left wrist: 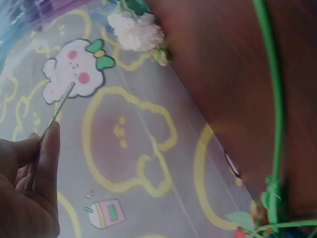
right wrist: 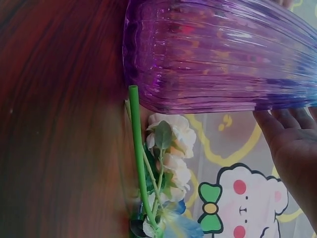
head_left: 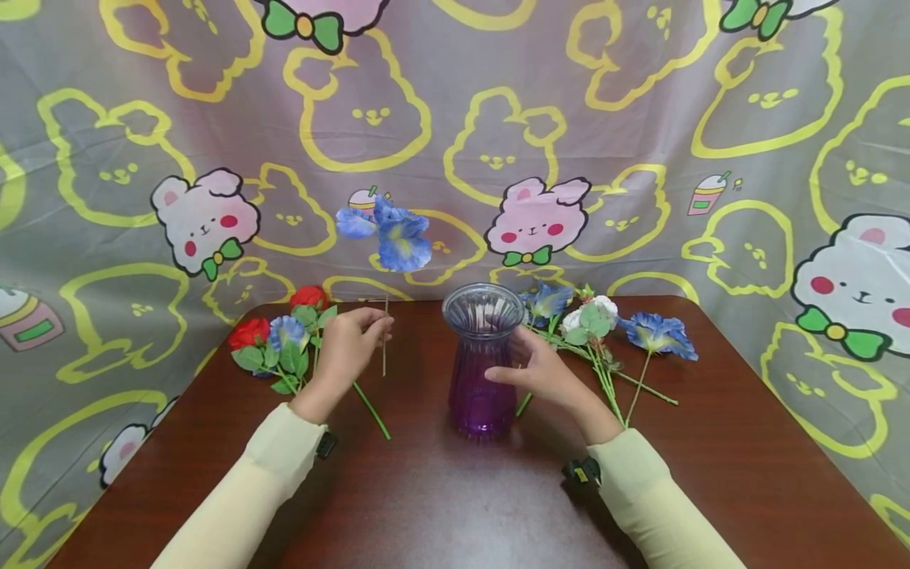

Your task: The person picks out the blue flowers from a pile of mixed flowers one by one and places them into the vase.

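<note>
Flower arranging looks to be at the stage of carrying a single bloom to its container: the left hand (head_left: 351, 340) pinches the thin stem of a blue flower (head_left: 395, 235) between thumb and fingertips, holding it upright so that the bloom stands high above the table (head_left: 441, 506), just left of the purple vase (head_left: 482, 359). The left wrist view shows the same pinch, with the stem running up from between the fingers (left wrist: 47, 153). The right hand (head_left: 542, 371) rests against the vase's right side, fingers nearly straight and laid on the ribbed glass rather than wrapped round it, as the right wrist view also shows; it seems to be steadying the vase. The vase stands upright near the middle of the table and appears to have nothing in it yet. By my judgement the next move calls for lifting the stem's lower end above the rim, bringing it over the mouth and lowering it in while the other hand keeps the vase from tipping. Both forearms, in pale sleeves, reach forward from the near edge, the left wrist bent up, the right angled inward. Red roses (head_left: 250, 332) lie at the left behind the hand, and white and blue flowers (head_left: 604, 320) lie at the right.
</note>
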Demonstrator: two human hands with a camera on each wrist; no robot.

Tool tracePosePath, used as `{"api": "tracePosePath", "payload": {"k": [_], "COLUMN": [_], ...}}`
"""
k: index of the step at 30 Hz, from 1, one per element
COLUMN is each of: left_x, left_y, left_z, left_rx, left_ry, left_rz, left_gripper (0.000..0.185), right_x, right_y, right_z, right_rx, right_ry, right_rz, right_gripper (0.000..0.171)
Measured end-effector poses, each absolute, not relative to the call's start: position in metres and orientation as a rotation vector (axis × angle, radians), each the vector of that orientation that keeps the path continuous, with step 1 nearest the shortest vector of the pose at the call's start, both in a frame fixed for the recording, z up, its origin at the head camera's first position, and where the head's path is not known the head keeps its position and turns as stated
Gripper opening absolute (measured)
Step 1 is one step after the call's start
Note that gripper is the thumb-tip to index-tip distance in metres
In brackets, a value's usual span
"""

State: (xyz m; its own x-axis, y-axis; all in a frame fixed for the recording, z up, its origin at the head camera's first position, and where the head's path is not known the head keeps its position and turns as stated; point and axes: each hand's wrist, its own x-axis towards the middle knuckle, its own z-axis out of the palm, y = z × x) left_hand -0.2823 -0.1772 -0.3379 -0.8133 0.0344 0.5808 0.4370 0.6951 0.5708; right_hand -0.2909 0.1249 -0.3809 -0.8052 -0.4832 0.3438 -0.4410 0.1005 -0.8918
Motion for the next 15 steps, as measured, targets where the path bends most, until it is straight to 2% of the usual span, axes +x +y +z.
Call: {"api": "tracePosePath", "payload": {"k": [15], "left_x": [-0.272], "left_y": [-0.147], "left_z": [-0.316], "left_rx": [-0.584], "left_ry": [-2.166], "left_rz": [-1.067], "left_gripper": [0.007], "right_x": [-0.294], "right_y": [0.13], "right_z": [-0.367], "right_rx": [-1.041], "right_ry": [2.27], "right_rz": [-1.832], "right_gripper": [0.074]}}
